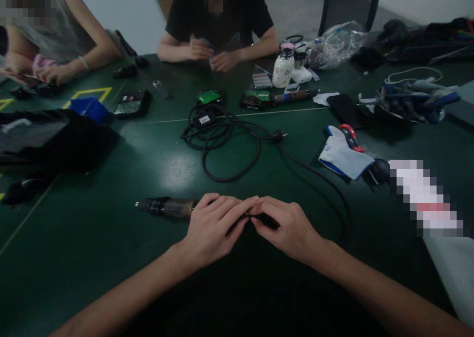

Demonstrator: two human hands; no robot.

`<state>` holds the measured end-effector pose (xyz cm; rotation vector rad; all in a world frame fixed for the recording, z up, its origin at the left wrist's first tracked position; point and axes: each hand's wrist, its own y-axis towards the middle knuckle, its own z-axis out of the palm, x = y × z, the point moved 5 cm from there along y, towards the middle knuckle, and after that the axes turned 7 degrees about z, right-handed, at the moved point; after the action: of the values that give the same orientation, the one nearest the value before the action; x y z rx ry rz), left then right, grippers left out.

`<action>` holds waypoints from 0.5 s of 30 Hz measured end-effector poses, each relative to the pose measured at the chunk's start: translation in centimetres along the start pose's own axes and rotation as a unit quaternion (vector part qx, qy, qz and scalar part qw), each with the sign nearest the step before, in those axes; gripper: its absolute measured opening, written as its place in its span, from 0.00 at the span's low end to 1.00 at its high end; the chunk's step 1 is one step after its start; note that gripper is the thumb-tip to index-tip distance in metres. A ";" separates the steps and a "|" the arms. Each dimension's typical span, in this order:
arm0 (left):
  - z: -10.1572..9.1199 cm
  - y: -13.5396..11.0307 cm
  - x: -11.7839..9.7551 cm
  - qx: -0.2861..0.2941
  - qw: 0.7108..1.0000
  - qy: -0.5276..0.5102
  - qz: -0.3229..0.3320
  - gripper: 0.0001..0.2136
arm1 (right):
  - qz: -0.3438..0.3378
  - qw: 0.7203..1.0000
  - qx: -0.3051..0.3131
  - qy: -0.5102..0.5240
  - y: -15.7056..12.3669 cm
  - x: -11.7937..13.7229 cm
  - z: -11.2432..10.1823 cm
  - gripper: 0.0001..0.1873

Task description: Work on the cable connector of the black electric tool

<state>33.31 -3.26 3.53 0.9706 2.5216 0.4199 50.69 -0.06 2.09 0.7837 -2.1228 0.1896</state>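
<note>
An electric screwdriver (pixel 174 206) with a black front end and a brownish see-through body points left, low over the green table. My left hand (pixel 217 223) is closed around its rear part, which the fingers hide. My right hand (pixel 292 226) is closed too, its thumb and fingers pinching a small dark piece (pixel 268 221) that looks like a cable end. Both sets of fingertips meet at the rear of the screwdriver. A black power cord (pixel 237 176) lies coiled beyond my hands, and one length curves round toward my right forearm.
Across the table sit two people, their hands busy. Opened devices with green circuit boards (pixel 209 97), a white bottle (pixel 284 69), another screwdriver (pixel 296 96), a phone (pixel 346 110) and a glove (pixel 342 154) lie around. At left is a black bag (pixel 55 144).
</note>
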 end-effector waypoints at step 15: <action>0.1 -0.1 -0.1 0.017 1.000 -0.016 0.004 0.28 | 0.007 1.000 0.004 0.001 0.0 0.1 -0.1 0.05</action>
<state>33.31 -3.38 3.40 0.9918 2.5050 0.3621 50.71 -0.09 2.25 0.7734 -2.1265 0.2072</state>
